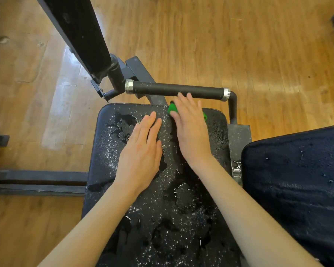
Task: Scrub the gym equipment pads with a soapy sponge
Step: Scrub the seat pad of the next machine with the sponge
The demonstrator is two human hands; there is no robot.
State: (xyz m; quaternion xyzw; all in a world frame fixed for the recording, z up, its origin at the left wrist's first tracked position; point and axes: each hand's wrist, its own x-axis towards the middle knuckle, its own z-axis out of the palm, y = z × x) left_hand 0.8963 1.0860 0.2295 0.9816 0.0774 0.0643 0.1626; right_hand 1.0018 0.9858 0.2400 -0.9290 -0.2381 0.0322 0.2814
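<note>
Near mid-frame, the right hand (191,130) presses flat, fingers straight, on a green sponge (173,108) at the far edge of the sudsy black pad (181,209). Beside it, the left hand (143,149) lies flat and open on the pad. No readable writing shows.

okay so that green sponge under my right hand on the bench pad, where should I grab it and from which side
Grip the green sponge across its two ends, the only parts showing past the right hand. Come straight down from above: it seems to lie flat on the wet seat pad with the foam handle bar close beyond it, so a far-side approach looks cramped. Thumb on the left end, fingers on the right.
</note>
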